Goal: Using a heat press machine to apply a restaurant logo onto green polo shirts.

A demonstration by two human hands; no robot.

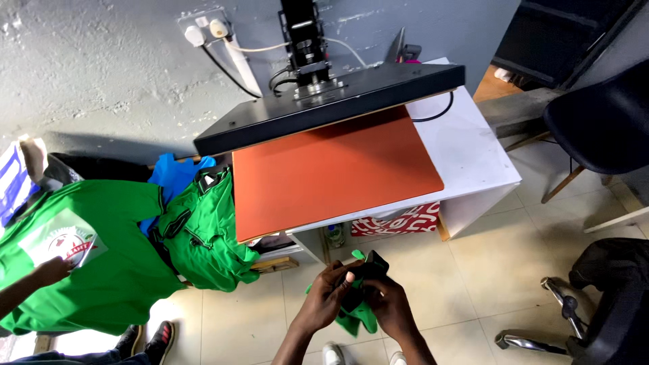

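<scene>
- The heat press (331, 101) is sitting open on a white surface (473, 162), its black upper plate (324, 105) swung up and back over the orange pad (331, 169), which is lying bare.
- A green shirt (101, 270) with a round printed badge is spreading out at the left; another person's hand (54, 270) is resting on it beside the badge.
- A second green shirt (209, 233) with black trim is hanging bunched off the pad's left edge, over blue cloth (172, 179).
- A black chair (602, 125) is standing at the right, well apart from the surface.
- The open space under the surface is holding a red and white bag (399, 222) and a small bottle (335, 235).
- A small green garment (358, 314) with a black collar is hanging low in front of the surface, above the tiled floor (487, 284).
- The left hand (328, 290) is pinching the collar in a closed grip.
- The right hand (387, 304) is gripping the same garment, fingers curled into the cloth.
</scene>
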